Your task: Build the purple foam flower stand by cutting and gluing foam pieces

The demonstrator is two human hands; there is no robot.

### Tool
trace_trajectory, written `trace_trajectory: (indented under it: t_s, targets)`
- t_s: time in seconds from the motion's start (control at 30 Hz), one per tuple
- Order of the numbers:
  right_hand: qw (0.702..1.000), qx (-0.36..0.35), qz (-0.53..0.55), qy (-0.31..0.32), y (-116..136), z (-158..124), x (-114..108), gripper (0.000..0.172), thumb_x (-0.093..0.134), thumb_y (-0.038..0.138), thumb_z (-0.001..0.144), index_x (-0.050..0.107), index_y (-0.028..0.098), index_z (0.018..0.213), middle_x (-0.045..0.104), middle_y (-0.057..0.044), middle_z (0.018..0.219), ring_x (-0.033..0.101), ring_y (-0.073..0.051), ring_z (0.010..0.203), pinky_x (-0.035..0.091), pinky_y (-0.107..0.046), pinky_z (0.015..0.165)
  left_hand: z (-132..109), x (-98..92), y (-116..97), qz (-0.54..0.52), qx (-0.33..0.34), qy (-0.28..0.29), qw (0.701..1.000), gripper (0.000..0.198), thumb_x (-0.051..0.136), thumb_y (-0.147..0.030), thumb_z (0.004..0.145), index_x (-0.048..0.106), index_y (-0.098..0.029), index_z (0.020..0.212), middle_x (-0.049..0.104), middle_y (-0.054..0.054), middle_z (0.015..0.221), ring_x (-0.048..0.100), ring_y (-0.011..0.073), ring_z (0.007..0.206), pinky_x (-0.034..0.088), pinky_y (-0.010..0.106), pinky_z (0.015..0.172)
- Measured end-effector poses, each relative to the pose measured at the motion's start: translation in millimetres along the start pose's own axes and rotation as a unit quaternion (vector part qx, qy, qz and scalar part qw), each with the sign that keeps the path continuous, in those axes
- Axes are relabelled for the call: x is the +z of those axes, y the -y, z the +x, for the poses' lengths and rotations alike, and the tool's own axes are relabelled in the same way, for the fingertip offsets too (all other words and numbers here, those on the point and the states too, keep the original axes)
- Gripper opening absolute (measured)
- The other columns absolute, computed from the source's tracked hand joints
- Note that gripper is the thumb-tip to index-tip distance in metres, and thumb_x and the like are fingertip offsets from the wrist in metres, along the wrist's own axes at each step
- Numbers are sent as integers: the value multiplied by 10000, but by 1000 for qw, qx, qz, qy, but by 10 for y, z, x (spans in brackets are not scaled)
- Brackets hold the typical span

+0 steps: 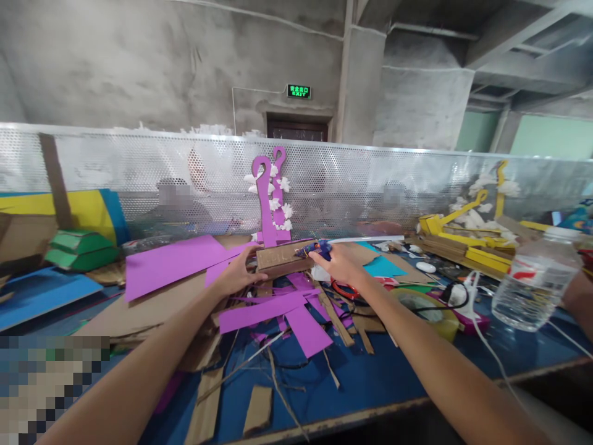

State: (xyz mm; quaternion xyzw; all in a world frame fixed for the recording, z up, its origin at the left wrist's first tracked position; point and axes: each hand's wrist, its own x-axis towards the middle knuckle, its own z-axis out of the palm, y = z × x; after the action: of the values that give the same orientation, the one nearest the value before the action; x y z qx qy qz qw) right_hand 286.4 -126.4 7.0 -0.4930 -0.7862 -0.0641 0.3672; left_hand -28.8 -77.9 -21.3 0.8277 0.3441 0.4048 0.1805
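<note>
My left hand [243,272] grips the left end of a brown cardboard box [278,258], its thumb near the front side and its fingers at the top. My right hand [338,262] is closed around a blue hot glue gun [317,248], whose tip points left at the top of the box. A white glue stick [370,238] extends right from the back of the gun. Behind the box stands a purple hooked shape [265,198] with white tufts. Purple strips [264,311] and cardboard scraps [336,318] lie below the hands.
Purple sheets [171,266] and a green box [81,250] lie left. To the right are a yellow bowl [433,315], a water bottle [532,284], white cables and yellow pieces [486,256]. A perforated metal partition [324,167] runs along the back.
</note>
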Motion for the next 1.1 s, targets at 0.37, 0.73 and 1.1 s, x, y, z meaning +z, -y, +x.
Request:
trace_trajectory:
  t_s: [0.37, 0.73, 1.1]
  targets:
    - [991, 6, 131, -7, 22, -14, 30, 426, 489, 519, 964, 701, 195, 786, 734, -59, 797, 667, -223, 780, 441, -291, 710, 10, 10, 35, -26, -14, -9, 1000, 836, 830, -371, 689, 442, -263, 1422, 525, 140, 1445, 537, 331, 1317, 403, 566, 1124]
    - [999, 1, 45, -19, 64, -23, 80, 443, 467, 529, 989, 760, 199, 953, 767, -93, 949, 696, -255, 963, 449, -301, 809, 16, 28, 61, -40, -36, 0, 999, 873, 843, -338, 668, 426, -270, 1432, 474, 136, 1503, 575, 314, 1281, 423, 553, 1115]
    - [999, 19, -25, -36, -21, -6, 59, 453, 444, 532, 1001, 759, 206, 988, 772, -103, 1002, 695, -262, 999, 451, -304, 837, 27, 14, 65, -33, -17, -11, 999, 847, 851, -362, 674, 456, -268, 1418, 532, 137, 1450, 558, 340, 1296, 407, 577, 1119]
